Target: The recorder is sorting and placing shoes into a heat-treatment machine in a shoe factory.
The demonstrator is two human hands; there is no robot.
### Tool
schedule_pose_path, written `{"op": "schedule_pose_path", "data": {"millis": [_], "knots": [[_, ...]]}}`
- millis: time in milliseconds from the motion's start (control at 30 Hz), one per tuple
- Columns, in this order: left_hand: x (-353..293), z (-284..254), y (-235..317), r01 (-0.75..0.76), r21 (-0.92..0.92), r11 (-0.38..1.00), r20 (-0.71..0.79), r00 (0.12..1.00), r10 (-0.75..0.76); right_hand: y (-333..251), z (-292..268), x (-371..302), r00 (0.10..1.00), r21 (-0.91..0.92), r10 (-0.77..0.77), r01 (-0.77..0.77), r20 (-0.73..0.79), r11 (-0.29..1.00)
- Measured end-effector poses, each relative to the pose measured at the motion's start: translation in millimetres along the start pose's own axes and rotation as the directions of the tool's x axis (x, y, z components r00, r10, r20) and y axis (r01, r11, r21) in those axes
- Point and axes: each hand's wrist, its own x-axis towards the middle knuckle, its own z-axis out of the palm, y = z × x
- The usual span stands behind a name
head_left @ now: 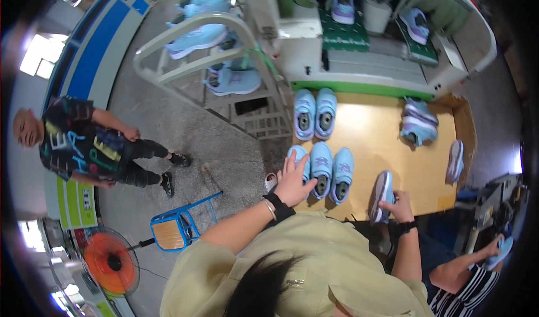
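My left hand [293, 183] is closed around the heel end of a light blue sneaker [302, 159], the leftmost in a near row of three on the tan tabletop [368, 120]. Its fingers lie along one side and the thumb on the other. Beside it stand a middle sneaker [321, 168] and a right-hand sneaker [342, 174], toes pointing away from me. At the table's near edge, my right hand [398, 206] grips another blue sneaker [382, 196], tilted on its side with its pale sole showing. Two more sneakers [315, 115] stand behind the row.
Far right on the table are several stacked sneakers [419, 122] and one by the cardboard edge [455, 160]. A machine [365, 64] holding two shoes stands behind; a shoe rack [196, 64] is left. A person [84, 137], blue stool [171, 233] and orange fan [112, 261] are left; a co-worker [466, 278] sits right.
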Motion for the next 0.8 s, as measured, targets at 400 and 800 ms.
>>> {"op": "schedule_pose_path", "data": {"millis": [400,800], "knots": [[21.3,25.7,-81.7,0.147,-0.717,0.681,0.136,0.988,-0.070,-34.9,43.4,0.2,0.974,0.365,-0.222,0.223,-0.044,0.904],[-20.4,-42.4,47.8,-0.344,-0.473,0.811,-0.163,0.939,0.303,-193.9,-4.3,-1.0,0.857,0.343,-0.451,0.514,-0.250,0.787]]}}
